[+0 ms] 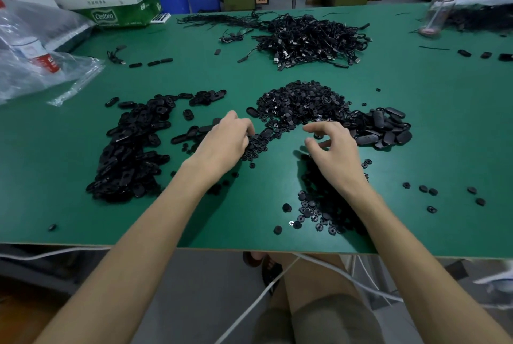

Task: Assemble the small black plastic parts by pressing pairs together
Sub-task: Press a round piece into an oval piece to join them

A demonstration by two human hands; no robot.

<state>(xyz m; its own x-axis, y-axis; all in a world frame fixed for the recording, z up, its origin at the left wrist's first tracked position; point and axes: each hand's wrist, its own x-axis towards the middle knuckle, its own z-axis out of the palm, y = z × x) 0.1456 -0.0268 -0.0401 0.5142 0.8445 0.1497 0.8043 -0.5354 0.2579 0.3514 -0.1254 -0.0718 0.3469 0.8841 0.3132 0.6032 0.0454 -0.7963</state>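
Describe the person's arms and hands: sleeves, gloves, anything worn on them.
The left arm and right arm are bare, with no sleeves in view. The left hand and right hand wear no gloves; no watch, bracelet or ring shows. Below the table edge, the person wears olive shorts.

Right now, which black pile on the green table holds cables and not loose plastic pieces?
The far pile beyond the heap of round pieces: it alone is tangled cords with plug ends; the rest are loose plastic pieces.
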